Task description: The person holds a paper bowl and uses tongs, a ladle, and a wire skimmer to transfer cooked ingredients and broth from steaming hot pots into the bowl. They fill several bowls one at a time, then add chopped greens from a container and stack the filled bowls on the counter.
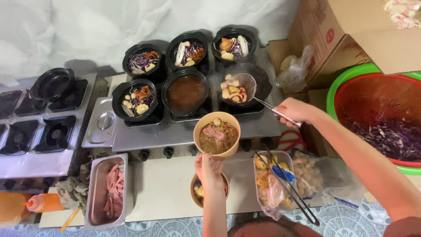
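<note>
My left hand (208,169) holds up a tan paper bowl (217,134) of noodles topped with sliced sausage and a ball, just in front of the stove. With my right hand (294,111) I grip the handle of a wire skimmer (245,82), whose basket hangs over a black pot (240,86) holding sausage pieces and balls. A black pot of brown broth (186,92) sits left of it. Below my left hand a second paper bowl (198,192) with food stands on the counter.
Several more black pots of purple cabbage and toppings (141,61) fill the stove. A steel tray of sliced sausage (108,192) lies at the left. A tray with bagged food and tongs (280,184) sits right. A red basket of purple cabbage (382,119) and a cardboard box (346,35) stand far right.
</note>
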Available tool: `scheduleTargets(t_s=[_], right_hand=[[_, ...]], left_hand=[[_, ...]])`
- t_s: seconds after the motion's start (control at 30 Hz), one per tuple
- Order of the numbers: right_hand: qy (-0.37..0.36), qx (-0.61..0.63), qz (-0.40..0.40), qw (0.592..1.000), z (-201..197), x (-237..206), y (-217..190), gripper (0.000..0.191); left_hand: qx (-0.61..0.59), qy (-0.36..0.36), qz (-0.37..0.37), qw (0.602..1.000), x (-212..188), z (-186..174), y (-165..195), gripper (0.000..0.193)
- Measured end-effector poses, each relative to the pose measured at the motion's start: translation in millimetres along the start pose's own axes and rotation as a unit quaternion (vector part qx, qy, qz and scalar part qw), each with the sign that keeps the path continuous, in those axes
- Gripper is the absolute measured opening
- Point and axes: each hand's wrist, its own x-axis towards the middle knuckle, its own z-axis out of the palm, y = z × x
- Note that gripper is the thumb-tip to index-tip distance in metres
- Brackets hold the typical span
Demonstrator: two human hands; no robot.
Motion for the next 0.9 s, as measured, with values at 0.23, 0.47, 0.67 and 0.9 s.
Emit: scheduleTargets(t_s=[0.23,0.47,0.67,0.9], right_hand=[[0.015,0.08,-0.013,0.997,30.1,16.7,-0.8,0.034],[0.014,0.068,-0.001,0.998,15.6,16.5,3.9,0.034],[0.006,0.127,-0.01,0.992,18.9,23.9,10.3,0.036],[-0.024,0.237,-0.012,0.971,2.4,19.1,35.1,0.037]], left_hand=[[0.0,-0.03,0.001,1.0,27.8,7.8,2.8,0.033],[0.001,0.003,0.002,1.0,43.6,12.5,2.6,0.035],[-0.003,-0.003,0.018,1.0,49.5,12.6,5.9,0.04],[0.003,0.016,0.01,1.0,54.5,14.0,3.6,0.046]])
